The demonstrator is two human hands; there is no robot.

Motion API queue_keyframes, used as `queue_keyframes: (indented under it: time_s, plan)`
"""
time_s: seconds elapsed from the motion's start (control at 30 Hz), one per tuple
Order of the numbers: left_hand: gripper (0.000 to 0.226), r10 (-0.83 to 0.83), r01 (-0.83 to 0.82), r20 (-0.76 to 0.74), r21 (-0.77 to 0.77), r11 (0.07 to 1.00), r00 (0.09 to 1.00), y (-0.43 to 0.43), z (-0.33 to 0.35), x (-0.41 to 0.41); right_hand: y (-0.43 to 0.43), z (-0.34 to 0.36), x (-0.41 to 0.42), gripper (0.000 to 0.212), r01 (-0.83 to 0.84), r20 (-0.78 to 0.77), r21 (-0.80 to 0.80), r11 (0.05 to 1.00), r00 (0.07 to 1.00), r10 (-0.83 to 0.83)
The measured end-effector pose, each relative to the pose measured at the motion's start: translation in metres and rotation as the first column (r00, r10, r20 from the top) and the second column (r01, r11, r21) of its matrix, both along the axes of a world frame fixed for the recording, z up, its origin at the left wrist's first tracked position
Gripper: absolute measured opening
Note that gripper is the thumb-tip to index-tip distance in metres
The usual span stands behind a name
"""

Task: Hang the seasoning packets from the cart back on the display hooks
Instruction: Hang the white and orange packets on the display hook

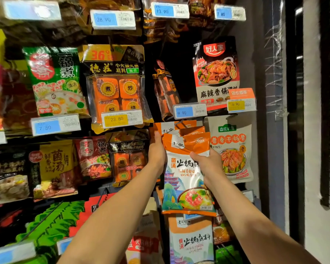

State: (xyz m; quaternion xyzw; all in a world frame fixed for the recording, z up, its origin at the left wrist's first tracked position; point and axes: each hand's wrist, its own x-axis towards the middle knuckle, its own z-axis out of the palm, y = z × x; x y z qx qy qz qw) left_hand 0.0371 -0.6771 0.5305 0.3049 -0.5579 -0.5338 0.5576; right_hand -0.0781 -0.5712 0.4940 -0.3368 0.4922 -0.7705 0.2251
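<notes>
Head view, near to far. Left hand: curled round left edge of orange-and-white seasoning packets. Right hand: thumb over front, fingers behind, pinching right side at 3 o'clock. Packets: held up at display, tops fanned under 9.90 price tag. Hook itself: not discernible. Advice: square the tops, align holes, slide on level. Obstruction: tag at 12 o'clock; beige sauce pouch close at 3 o'clock; orange-block pack at 9. Cart: out of view.
</notes>
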Motion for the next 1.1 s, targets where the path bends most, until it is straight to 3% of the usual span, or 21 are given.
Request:
queue_keyframes:
  time_s: [0.13,0.27,0.37,0.47,0.6,0.77,0.93,1.03,1.1]
  plan:
    - [0.055,0.068,-0.067,-0.001,-0.174,0.982,0.998,0.013,-0.016,0.011,0.002,0.0,0.006,0.019,-0.001,0.014,-0.025,1.0,1.0,0.001]
    - [0.017,0.211,-0.207,-0.024,-0.318,0.925,0.977,0.026,-0.026,0.013,0.008,0.002,0.013,0.019,-0.007,0.031,-0.036,0.999,0.999,0.008]
    - [0.032,0.344,-0.315,0.001,-0.4,0.861,0.939,0.03,-0.026,0.015,0.013,0.005,0.017,0.016,-0.016,0.037,-0.034,0.999,0.999,0.018]
    - [0.042,0.379,-0.345,0.025,-0.362,0.866,0.925,0.033,-0.024,0.016,0.018,0.013,0.021,0.012,-0.028,0.037,-0.017,0.999,0.999,0.029]
    - [0.024,0.225,-0.229,-0.042,-0.219,0.949,0.973,0.046,-0.013,0.02,0.025,0.02,0.023,0.011,-0.016,0.004,-0.005,1.0,1.0,0.016]
    - [0.031,0.092,-0.096,-0.029,-0.206,0.974,0.995,0.057,-0.007,0.024,0.037,0.022,0.023,0.008,-0.015,0.011,0.008,1.0,1.0,0.015]
    - [0.032,0.098,-0.098,-0.008,-0.197,0.975,0.995,0.068,-0.005,0.023,0.048,0.028,0.025,0.025,-0.02,-0.047,0.073,0.997,0.999,0.024]
    - [0.027,0.123,-0.129,-0.042,-0.212,0.969,0.991,0.075,0.001,0.024,0.047,0.028,0.02,0.047,0.013,-0.108,0.055,0.998,0.994,-0.007]
    - [0.028,0.124,-0.131,-0.046,-0.198,0.971,0.991,0.078,0.003,0.025,0.05,0.025,0.02,0.047,-0.009,-0.108,0.04,0.999,0.994,0.014]
